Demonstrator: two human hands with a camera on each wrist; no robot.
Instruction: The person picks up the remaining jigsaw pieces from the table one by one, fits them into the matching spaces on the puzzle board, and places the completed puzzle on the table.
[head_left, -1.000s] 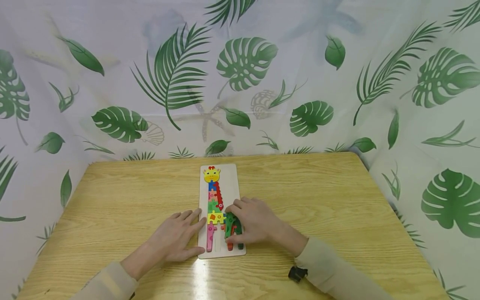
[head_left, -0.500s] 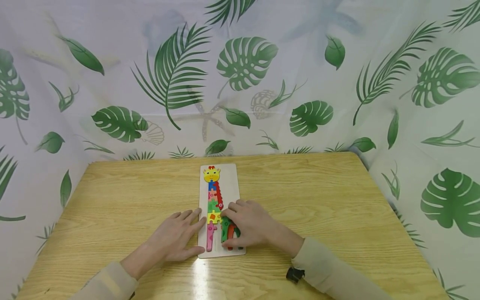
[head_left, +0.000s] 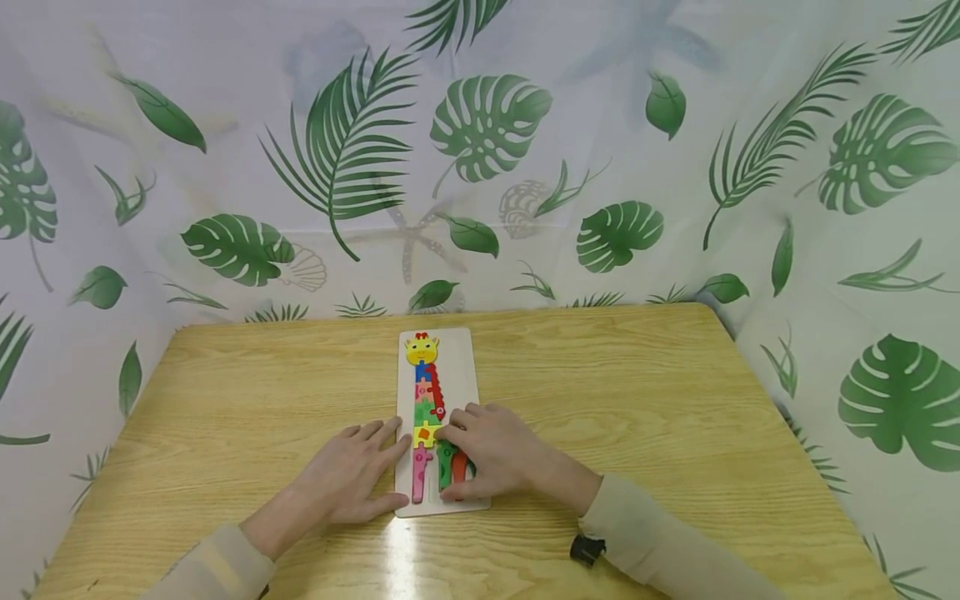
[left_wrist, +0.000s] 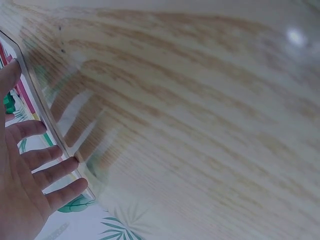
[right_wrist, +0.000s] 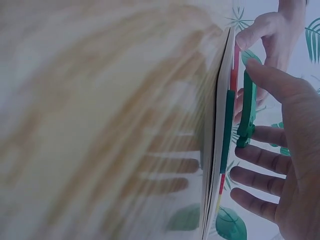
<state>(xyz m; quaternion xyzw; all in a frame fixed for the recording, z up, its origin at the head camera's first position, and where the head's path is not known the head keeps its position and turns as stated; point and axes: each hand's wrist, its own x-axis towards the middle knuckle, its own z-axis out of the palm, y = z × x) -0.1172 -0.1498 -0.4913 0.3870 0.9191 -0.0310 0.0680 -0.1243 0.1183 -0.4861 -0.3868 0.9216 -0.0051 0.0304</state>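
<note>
A pale puzzle board [head_left: 459, 358] lies upright in the head view, bearing a giraffe puzzle with a yellow head [head_left: 422, 351] and a neck of coloured pieces. My left hand [head_left: 347, 477] rests along the board's left edge, fingers spread and fairly straight. Between thumb and index finger my right hand [head_left: 501, 454] pinches a green puzzle piece [right_wrist: 247, 107], which the right wrist view shows raised off the board. In the head view this piece appears beside the pink leg piece [head_left: 418, 479]. An orange-red piece [head_left: 459, 477] is partly covered by my right hand.
The wooden table [head_left: 637, 400] extends around the board on all sides. Behind it hangs a leaf-printed cloth [head_left: 525, 250]. A small black object [head_left: 587, 549] is at the right sleeve.
My right hand has moved a little left with the green puzzle piece, bringing it nearer the pink leg piece. My left hand stays in place on the board's edge.
</note>
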